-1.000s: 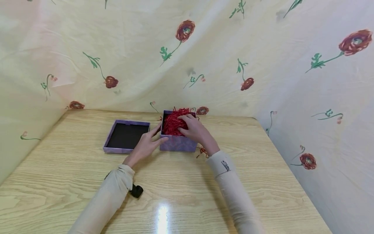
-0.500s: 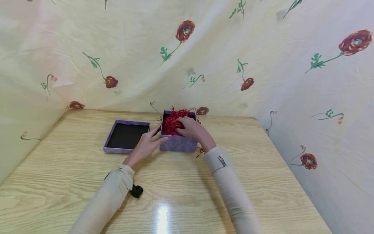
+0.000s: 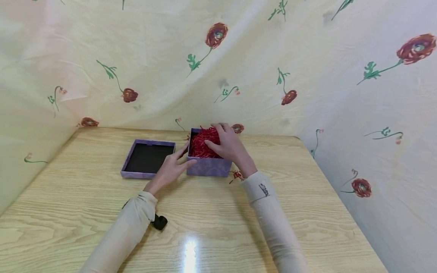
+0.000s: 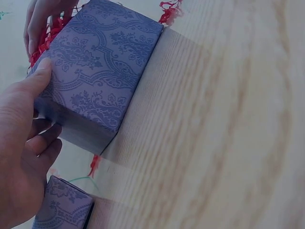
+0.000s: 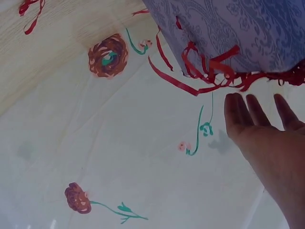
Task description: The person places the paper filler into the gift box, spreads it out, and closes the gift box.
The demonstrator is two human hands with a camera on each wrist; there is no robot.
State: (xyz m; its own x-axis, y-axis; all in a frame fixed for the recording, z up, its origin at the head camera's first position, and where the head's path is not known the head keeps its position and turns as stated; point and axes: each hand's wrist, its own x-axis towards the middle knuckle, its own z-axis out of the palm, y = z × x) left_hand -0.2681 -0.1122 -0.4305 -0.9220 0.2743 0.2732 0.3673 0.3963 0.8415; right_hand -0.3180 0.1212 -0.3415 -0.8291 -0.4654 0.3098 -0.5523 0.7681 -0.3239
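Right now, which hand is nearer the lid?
Left. The left hand is beside the lid, at the box's left side; the right hand is farther, over the box's right side.

Draped-off table corner; home or studio, can't tell. Head view: wood-grain table (image 3: 317, 227) at 6 o'clock, glossy, with a bright glare spot (image 3: 190, 254) on it. Pale cloth (image 3: 157, 49) wraps it from 9 through 12 to 3, loose folds visible, printed with red flowers (image 3: 216, 35). Domestic-looking print.
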